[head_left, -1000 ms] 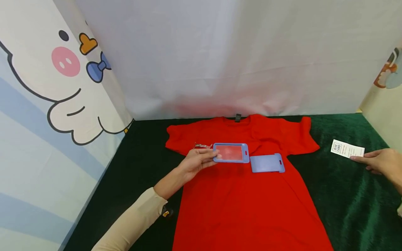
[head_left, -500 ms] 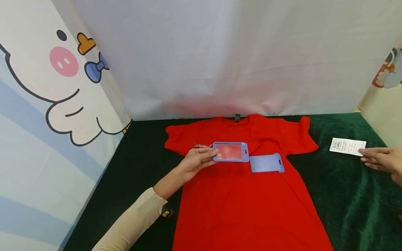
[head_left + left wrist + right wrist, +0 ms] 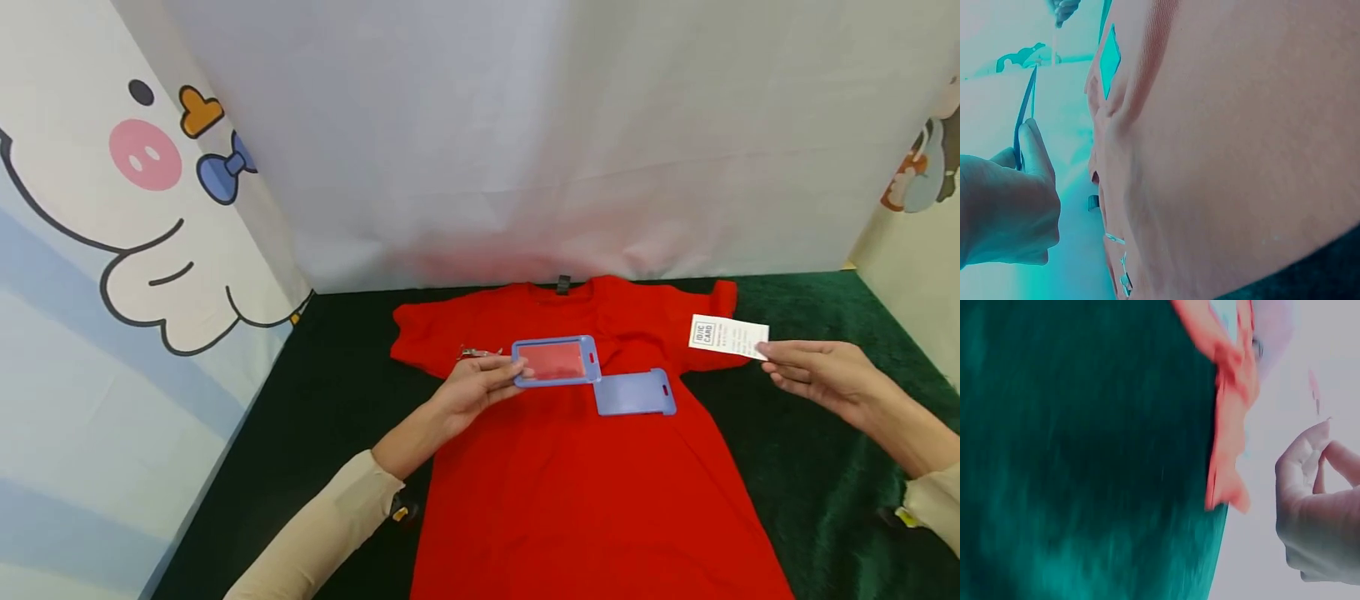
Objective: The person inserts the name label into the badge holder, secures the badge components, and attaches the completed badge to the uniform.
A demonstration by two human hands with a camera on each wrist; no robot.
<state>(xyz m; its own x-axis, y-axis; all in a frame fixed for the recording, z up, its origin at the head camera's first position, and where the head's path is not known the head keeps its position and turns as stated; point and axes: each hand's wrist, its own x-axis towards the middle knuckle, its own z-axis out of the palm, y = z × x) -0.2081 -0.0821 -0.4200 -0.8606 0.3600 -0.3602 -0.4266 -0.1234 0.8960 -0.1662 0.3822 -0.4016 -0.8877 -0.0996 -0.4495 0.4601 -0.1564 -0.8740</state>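
My left hand [image 3: 472, 387] pinches a blue-rimmed badge holder frame [image 3: 557, 383] by its left end, raised over the red T-shirt [image 3: 585, 500]. Through its clear window the shirt's red shows. In the left wrist view the frame [image 3: 1022, 115] appears edge-on between thumb and fingers. A flat blue badge holder cover [image 3: 636, 394] lies on the shirt just right of the frame. My right hand [image 3: 825, 379] pinches a white printed paper card [image 3: 727, 335] by its right end, in the air over the shirt's right sleeve. The right wrist view shows that hand [image 3: 1319, 500] with thumb and finger together.
A small metal clip [image 3: 480, 353] lies on the shirt behind my left hand. Dark green cloth [image 3: 817, 500] covers the table around the shirt. A white curtain [image 3: 480, 150] stands along the back, and a cartoon-printed panel [image 3: 142, 275] along the left.
My right hand has carried the card leftward from above the green cloth to the shirt's sleeve. The left hand stays nearly in place, its frame tilted slightly.
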